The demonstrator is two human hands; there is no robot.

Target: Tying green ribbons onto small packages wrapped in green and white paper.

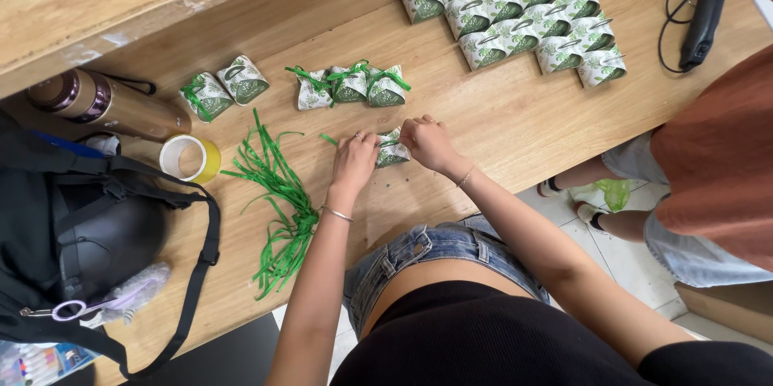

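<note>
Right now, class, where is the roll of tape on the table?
In the head view the tape roll lies at the table's left, between the metal bottle and the green ribbon pile, above the black bag.

Bright, even daylight; soft shadows, sharp focus, slight wide-angle distortion.
</note>
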